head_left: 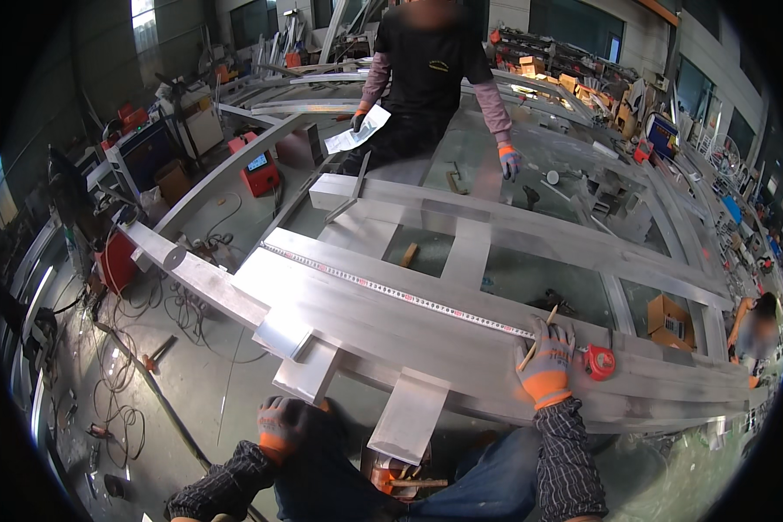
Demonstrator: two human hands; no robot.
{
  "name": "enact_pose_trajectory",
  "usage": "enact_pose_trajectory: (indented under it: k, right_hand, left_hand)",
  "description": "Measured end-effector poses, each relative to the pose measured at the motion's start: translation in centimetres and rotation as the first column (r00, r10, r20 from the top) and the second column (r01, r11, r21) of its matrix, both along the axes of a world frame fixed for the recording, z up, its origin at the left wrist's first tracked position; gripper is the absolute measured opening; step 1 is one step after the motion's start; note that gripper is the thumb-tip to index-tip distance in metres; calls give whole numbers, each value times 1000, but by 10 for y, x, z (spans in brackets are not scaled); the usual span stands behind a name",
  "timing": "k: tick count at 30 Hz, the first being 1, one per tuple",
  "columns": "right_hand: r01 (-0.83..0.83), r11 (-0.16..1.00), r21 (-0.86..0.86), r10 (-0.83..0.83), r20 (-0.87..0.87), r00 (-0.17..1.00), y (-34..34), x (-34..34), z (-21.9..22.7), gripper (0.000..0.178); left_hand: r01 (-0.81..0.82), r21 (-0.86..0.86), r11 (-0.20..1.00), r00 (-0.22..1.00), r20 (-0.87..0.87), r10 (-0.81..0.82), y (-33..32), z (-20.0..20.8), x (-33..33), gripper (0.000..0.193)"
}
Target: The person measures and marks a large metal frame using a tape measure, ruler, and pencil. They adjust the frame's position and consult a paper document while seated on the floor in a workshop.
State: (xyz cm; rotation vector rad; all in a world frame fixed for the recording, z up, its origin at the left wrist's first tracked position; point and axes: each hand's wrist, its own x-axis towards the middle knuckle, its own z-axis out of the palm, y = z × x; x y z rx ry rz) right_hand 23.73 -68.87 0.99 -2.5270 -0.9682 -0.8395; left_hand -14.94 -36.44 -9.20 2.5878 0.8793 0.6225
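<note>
Pencil [538, 335] in right hand [546, 365], on tape measure [391, 291]

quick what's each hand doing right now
Left hand: closed, holding nothing visible, resting on the knee.
Right hand: holding a pencil, pressing on the tape.

Both hands wear grey gloves with orange cuffs, the left hand [280, 424] and the right hand [548, 363]. The sleeves are dark checked cloth, the trousers blue jeans.
</note>
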Motion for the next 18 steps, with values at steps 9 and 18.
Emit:
enact_pose_trajectory:
  k: [9,18]
  right_hand:
    - [15,1000,-1,-15,-3,1000,0,-1,2,52]
    - [16,1000,3,-16,-36,999,1,-1,1,51]
  left_hand:
    - [0,4,1000,1000,2,0,-3,4,2,17]
    - [-8,-21,1000,1000,-15,8,-3,4,1,18]
